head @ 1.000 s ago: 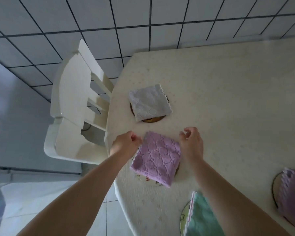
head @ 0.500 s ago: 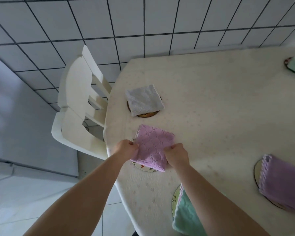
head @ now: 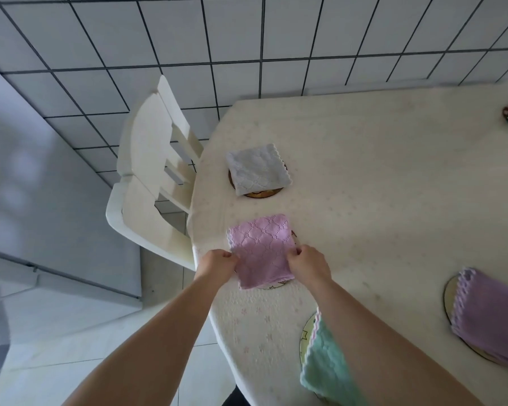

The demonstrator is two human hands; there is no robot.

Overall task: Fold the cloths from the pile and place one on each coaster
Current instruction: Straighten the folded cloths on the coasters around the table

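At frame centre, left hand (head: pixel 217 263) and right hand (head: pixel 307 263) pinch the pink cloth's (head: pixel 261 250) side edges over its coaster (head: pixel 272 285) (mostly hidden). Four other visible coasters already carry cloths; no pile shows.

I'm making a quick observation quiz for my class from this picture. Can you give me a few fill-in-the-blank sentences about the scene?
1. Both hands, left hand and right hand, grip the ____ cloth.
2. The grey cloth lies on a round ____.
3. Left of the table stands a white ____.
4. The cloth under the right forearm is ____.

Missing words: pink; coaster; chair; green
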